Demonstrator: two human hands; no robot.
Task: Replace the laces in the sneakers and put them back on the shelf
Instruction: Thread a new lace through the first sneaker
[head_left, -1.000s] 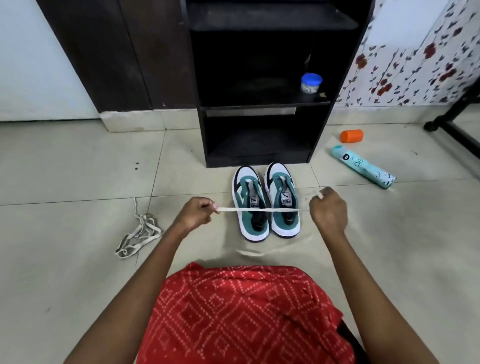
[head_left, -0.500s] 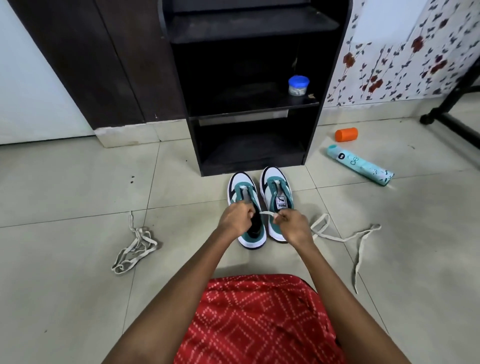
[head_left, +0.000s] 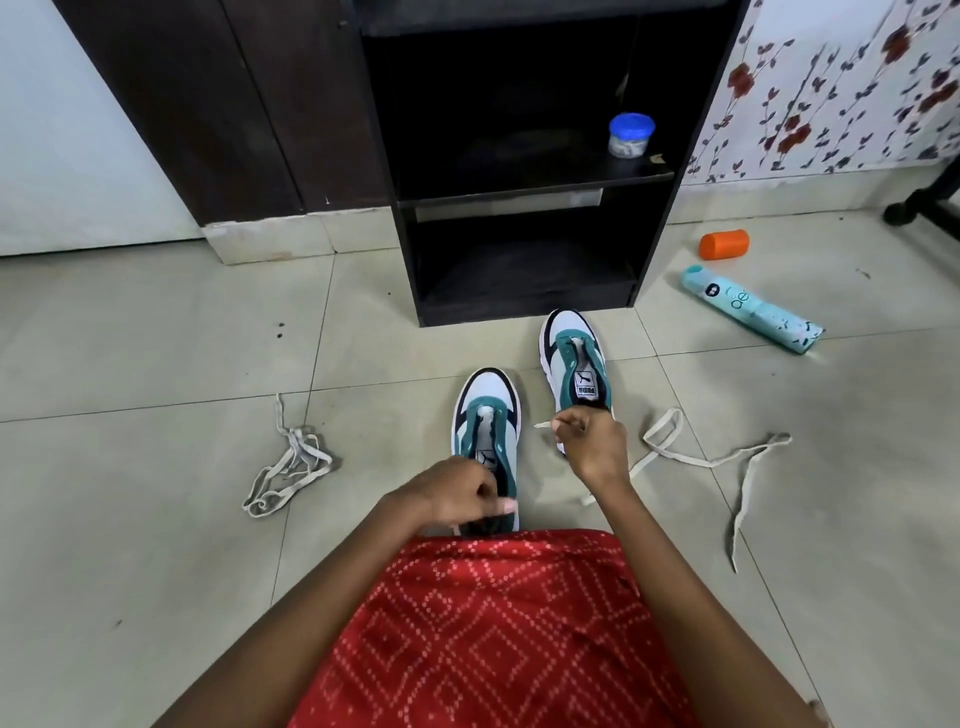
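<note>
Pale tiled floor (head_left: 156, 322), dark wooden panel (head_left: 208, 104) at back left, white wall (head_left: 62, 130) beside it, black open shelf unit (head_left: 519, 174) against the wall, floral wallpaper (head_left: 831, 88) at right, black furniture foot (head_left: 919, 208) at the floor's right edge.

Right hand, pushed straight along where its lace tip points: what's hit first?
Probably the nearer sneaker, on its teal eyelet side: the right hand pinches the lace with its tip aimed left at it. Height is unclear from one view.

We read "PUMA", upside down, on the far sneaker's (head_left: 574, 358) tongue label (head_left: 586, 387); the teal spray can's (head_left: 753, 310) lettering stays unclear.
</note>
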